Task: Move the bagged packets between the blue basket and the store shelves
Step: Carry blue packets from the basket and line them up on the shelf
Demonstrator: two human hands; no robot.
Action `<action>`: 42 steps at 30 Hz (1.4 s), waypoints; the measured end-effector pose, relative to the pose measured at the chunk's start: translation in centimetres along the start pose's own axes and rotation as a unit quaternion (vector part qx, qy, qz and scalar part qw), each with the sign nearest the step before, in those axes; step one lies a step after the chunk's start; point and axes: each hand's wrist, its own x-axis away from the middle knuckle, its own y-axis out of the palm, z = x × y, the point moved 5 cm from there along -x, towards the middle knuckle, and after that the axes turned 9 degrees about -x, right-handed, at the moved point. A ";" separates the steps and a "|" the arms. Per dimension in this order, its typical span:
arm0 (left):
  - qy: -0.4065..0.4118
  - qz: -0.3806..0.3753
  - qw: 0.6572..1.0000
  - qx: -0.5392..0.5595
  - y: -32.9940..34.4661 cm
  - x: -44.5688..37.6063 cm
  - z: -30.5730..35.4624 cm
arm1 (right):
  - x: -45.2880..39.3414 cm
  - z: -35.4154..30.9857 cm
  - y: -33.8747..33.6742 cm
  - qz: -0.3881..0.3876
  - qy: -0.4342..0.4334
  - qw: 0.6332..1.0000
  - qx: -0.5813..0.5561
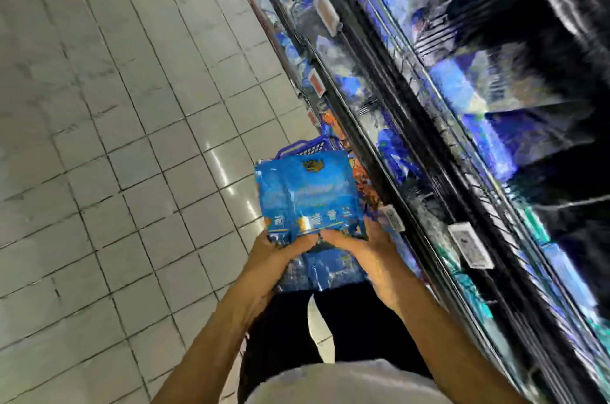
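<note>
A shop aisle: stocked shelves with price tags, tiled floor.

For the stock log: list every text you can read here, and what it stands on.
None reads for certain.
Blue packet: a row of large pale characters and a gold emblem, blurred.
Shelf tags: print too blurred.
Both hands, left and right, hold the packet.

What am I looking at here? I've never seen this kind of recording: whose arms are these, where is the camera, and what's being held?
There is no machine. A person wears a wide-angle camera on the head, looking down at their own arms. The left hand and right hand together grip a stack of blue bagged packets. Behind the packets, a blue basket stands on the tiled floor. The store shelves on the right are blurred; price tags hang on their edges.
</note>
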 end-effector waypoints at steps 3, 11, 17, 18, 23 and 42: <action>0.017 0.031 0.999 -0.005 -0.3 3.0 2.3 | 3.1 -2.1 -0.9 0.015 -0.010 0.998 -0.056; 0.073 0.051 0.995 -0.052 -1.5 7.8 7.1 | 10.4 -3.8 -5.0 0.125 -0.042 0.986 -0.102; 0.083 -0.020 0.990 -0.108 0.4 7.3 8.9 | 14.8 -2.7 -7.2 0.204 -0.087 0.958 -0.184; 0.084 -0.048 0.987 -0.124 1.0 7.0 9.2 | 15.5 -2.3 -7.4 0.224 -0.094 0.949 -0.203; 0.084 -0.193 0.946 -0.245 5.2 5.7 10.1 | 21.6 1.8 -7.8 0.356 -0.162 0.877 -0.280; 0.045 -0.559 0.645 -0.519 23.7 23.1 -8.8 | 47.9 23.0 3.4 0.691 -0.227 0.466 -0.504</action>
